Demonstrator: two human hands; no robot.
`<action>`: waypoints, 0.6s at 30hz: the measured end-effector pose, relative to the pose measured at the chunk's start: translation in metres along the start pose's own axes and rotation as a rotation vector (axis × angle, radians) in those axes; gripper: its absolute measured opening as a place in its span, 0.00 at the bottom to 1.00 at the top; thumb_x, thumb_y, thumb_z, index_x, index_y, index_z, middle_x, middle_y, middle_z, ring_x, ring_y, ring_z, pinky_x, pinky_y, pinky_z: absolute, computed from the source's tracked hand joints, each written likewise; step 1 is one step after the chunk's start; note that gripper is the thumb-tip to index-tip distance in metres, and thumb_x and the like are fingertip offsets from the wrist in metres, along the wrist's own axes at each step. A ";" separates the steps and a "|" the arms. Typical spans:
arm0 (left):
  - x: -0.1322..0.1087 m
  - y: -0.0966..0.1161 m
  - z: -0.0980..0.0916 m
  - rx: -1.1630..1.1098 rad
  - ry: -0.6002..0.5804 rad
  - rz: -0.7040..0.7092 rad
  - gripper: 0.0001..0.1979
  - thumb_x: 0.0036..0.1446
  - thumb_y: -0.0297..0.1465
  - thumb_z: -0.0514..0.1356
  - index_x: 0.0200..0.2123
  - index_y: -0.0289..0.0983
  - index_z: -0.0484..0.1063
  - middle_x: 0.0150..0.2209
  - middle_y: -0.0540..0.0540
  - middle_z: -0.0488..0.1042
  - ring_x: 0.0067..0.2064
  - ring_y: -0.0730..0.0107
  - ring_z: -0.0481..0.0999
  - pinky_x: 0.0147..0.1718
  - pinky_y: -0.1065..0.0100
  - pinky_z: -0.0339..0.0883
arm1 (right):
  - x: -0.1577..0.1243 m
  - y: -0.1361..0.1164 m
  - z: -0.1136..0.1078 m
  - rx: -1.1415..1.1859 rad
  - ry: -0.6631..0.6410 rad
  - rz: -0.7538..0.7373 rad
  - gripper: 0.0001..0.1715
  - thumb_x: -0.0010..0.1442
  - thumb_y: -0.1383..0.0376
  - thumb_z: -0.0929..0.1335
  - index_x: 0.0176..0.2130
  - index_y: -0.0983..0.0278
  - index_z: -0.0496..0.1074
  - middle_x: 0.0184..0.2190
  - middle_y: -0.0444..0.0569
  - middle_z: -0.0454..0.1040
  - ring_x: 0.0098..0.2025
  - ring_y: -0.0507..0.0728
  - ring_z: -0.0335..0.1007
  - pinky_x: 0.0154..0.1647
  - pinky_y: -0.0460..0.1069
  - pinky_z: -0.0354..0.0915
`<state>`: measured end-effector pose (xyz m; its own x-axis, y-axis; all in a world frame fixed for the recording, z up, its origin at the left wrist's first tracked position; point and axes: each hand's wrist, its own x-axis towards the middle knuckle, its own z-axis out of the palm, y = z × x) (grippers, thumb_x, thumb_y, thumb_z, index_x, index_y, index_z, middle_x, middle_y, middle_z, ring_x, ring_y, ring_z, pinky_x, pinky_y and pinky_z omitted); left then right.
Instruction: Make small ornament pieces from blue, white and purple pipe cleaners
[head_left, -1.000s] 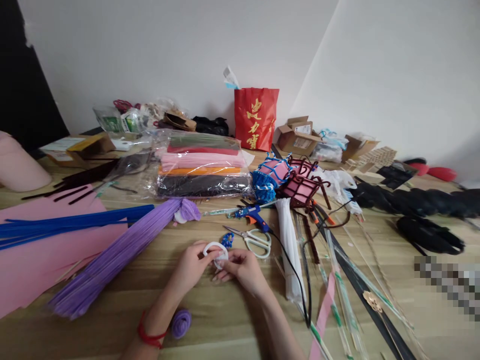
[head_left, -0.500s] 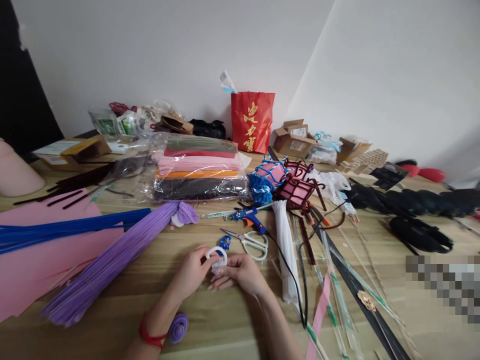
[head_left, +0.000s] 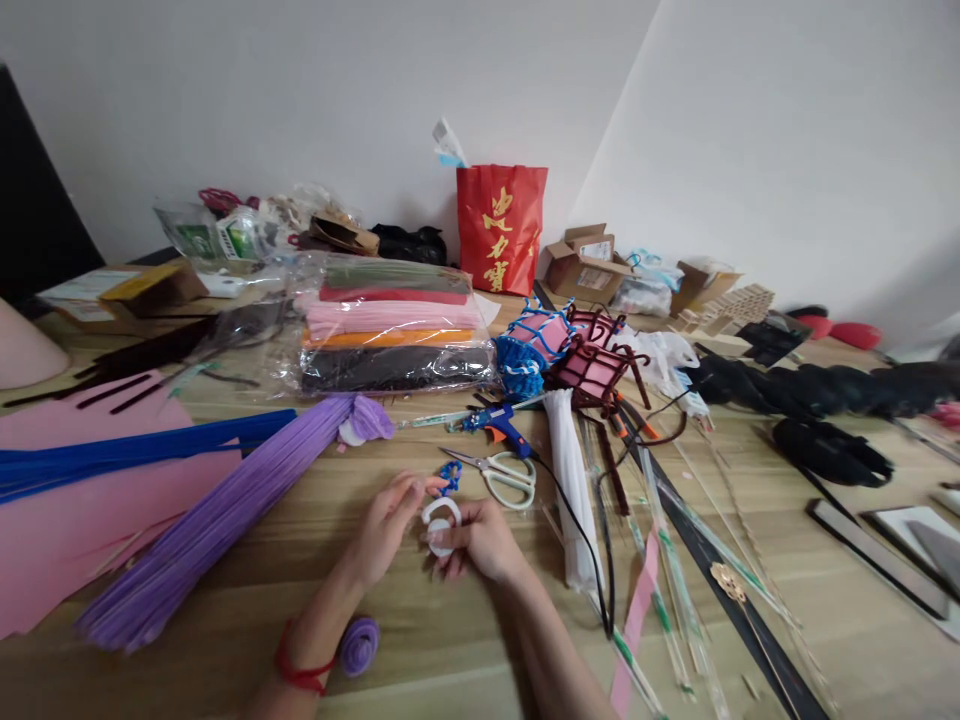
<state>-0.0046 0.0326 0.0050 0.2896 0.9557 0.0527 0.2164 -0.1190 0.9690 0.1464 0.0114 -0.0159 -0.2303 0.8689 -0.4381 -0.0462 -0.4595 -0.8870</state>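
My right hand is closed on a small white tape roll just above the wooden table. My left hand, with a red cord at its wrist, pinches at the roll's upper edge with its fingertips. A small blue pipe-cleaner piece lies just behind the roll. White-handled scissors and a blue glue gun lie a little farther back. A purple rolled pipe-cleaner disc rests beside my left forearm.
A long bundle of purple pipe cleaners, blue ones and pink paper fill the left. Bagged coloured pipe cleaners and a red gift bag stand behind. White stems, sticks, cords and black feathers crowd the right.
The view has shifted slightly right and down. Both hands stay on the white roll; my left fingers have opened a little and moved to its upper left edge.
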 end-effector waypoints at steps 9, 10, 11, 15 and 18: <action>0.000 -0.005 0.003 0.080 -0.074 0.103 0.08 0.52 0.31 0.58 0.32 0.39 0.78 0.34 0.46 0.72 0.38 0.66 0.72 0.39 0.67 0.67 | -0.011 -0.005 0.007 -0.185 -0.063 -0.097 0.11 0.45 0.62 0.72 0.22 0.67 0.70 0.10 0.36 0.62 0.10 0.44 0.51 0.10 0.41 0.46; 0.001 -0.006 0.001 0.082 -0.070 0.090 0.08 0.52 0.31 0.58 0.32 0.39 0.78 0.33 0.46 0.72 0.38 0.66 0.72 0.39 0.67 0.67 | -0.011 -0.006 0.005 -0.193 -0.068 -0.105 0.13 0.45 0.60 0.72 0.22 0.67 0.70 0.10 0.36 0.62 0.10 0.45 0.51 0.10 0.41 0.46; 0.001 -0.007 -0.002 0.088 -0.070 0.076 0.08 0.52 0.32 0.59 0.32 0.39 0.78 0.33 0.46 0.72 0.37 0.66 0.72 0.38 0.67 0.67 | -0.012 -0.007 0.004 -0.201 -0.070 -0.111 0.14 0.45 0.58 0.72 0.22 0.67 0.70 0.10 0.37 0.62 0.10 0.45 0.51 0.10 0.42 0.46; 0.002 -0.006 -0.010 0.123 -0.091 0.055 0.08 0.53 0.32 0.58 0.30 0.39 0.78 0.31 0.47 0.73 0.36 0.67 0.72 0.37 0.67 0.66 | -0.013 -0.009 -0.002 -0.189 -0.024 -0.151 0.20 0.42 0.53 0.74 0.21 0.67 0.69 0.11 0.39 0.64 0.11 0.45 0.53 0.11 0.42 0.48; 0.001 -0.003 -0.011 0.150 -0.077 0.072 0.09 0.53 0.33 0.57 0.26 0.38 0.76 0.29 0.48 0.73 0.33 0.67 0.72 0.35 0.68 0.65 | -0.013 -0.010 -0.004 -0.130 0.002 -0.153 0.23 0.40 0.51 0.74 0.22 0.68 0.70 0.13 0.41 0.67 0.12 0.46 0.56 0.12 0.42 0.51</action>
<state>-0.0152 0.0371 0.0046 0.3784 0.9206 0.0965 0.3274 -0.2307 0.9163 0.1541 0.0056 -0.0021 -0.2282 0.9272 -0.2969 0.0454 -0.2945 -0.9546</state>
